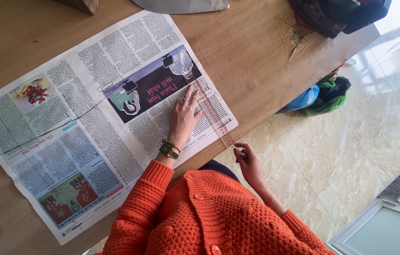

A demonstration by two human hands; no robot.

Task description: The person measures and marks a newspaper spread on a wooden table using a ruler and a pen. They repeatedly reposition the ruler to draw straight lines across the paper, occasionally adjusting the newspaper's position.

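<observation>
A large newspaper sheet (82, 118) lies spread on the wooden table (252, 56). A clear plastic ruler (212, 115) rests across its right part, slanting toward the table's near edge. My left hand (183, 115), with rings and a wristwatch, lies flat on the paper, fingers spread, pressing next to the ruler. My right hand (249, 163) is just past the table edge at the ruler's lower end, fingers pinched on a small thin object, perhaps a pen; I cannot see it clearly. Thin drawn lines cross the newspaper. My orange knitted sleeves fill the bottom of the view.
A metal blade-like object (181, 5) lies at the table's far edge. Dark cloth (337, 14) is heaped on the far right corner. Blue and green bags (320, 94) sit on the tiled floor (341, 156). A white-framed glass panel (384, 231) is at bottom right.
</observation>
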